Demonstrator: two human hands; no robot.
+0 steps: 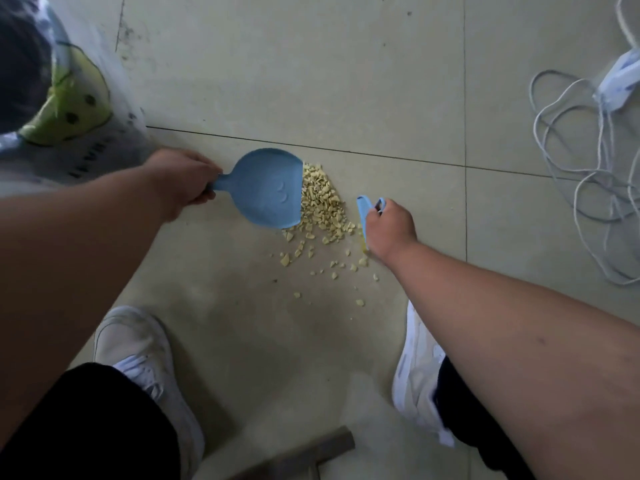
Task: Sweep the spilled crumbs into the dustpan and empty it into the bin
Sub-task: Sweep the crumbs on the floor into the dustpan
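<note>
Between dustpan lip and brush: crumbs, strays nearer.
Left hand fingers curled round handle; right hand fingers gripping brush.

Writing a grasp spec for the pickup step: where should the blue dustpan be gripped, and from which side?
Grip the dustpan by its short stub handle, coming from the end away from the crumbs. The pan narrows to that neck there, and its flat open lip faces the pile, so that end must stay free. The left hand already wraps the handle this way; the right hand holds the brush.
</note>
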